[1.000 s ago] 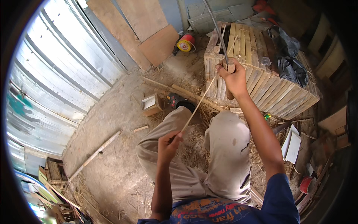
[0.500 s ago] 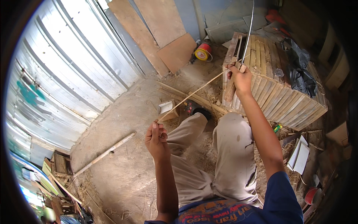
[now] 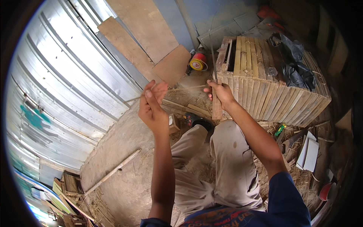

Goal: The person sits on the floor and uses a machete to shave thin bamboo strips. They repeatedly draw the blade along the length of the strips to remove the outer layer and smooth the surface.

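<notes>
My left hand (image 3: 153,109) is raised left of my knees, thumb and fingers bent together around a thin pale strip; its fingers are a little blurred. The thin strip (image 3: 187,88) runs nearly level from there towards my right hand (image 3: 220,93), which is closed at the near left corner of a slatted wooden crate (image 3: 261,89). From the right fist a narrow grey blade-like piece (image 3: 214,64) stands up. Below the fist is a flat brown wooden piece (image 3: 217,108); whether it belongs to the blade cannot be told.
Black plastic (image 3: 298,75) lies on the crate. A red and yellow round container (image 3: 197,62) stands behind, near leaning boards (image 3: 143,34). A long stick (image 3: 113,171) lies on the floor at left. White panels (image 3: 308,152) and a green-handled tool (image 3: 280,130) lie at right.
My left hand has moved up and forward. My right hand has shifted left and down. The long bright curved strip above the right hand no longer shows, and the view has turned slightly.
</notes>
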Action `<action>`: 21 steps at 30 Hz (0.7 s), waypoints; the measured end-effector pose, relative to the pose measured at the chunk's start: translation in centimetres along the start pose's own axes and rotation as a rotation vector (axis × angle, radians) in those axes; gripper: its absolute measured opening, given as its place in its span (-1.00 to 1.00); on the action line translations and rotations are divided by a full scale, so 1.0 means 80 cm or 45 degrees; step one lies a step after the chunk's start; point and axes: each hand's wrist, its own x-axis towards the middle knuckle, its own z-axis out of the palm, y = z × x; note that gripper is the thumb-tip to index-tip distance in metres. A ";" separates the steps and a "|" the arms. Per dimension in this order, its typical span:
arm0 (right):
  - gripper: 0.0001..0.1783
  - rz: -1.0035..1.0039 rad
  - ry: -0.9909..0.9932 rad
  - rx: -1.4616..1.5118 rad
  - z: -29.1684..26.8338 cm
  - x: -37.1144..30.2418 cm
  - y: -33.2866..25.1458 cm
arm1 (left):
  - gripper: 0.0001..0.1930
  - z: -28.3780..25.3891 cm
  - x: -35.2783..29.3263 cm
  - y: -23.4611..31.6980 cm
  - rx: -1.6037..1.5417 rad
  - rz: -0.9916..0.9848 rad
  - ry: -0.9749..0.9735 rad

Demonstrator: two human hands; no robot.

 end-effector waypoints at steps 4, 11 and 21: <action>-0.67 -0.180 0.105 -0.079 -0.054 -0.018 -0.022 | -0.58 0.044 0.040 0.008 -0.027 0.130 0.021; -0.63 -0.389 0.409 -0.164 -0.126 -0.062 -0.060 | -0.62 0.109 0.066 -0.016 0.085 0.024 -0.050; -0.50 -0.648 0.315 -0.572 -0.151 -0.100 -0.111 | -0.63 0.124 0.093 -0.038 0.166 0.001 -0.184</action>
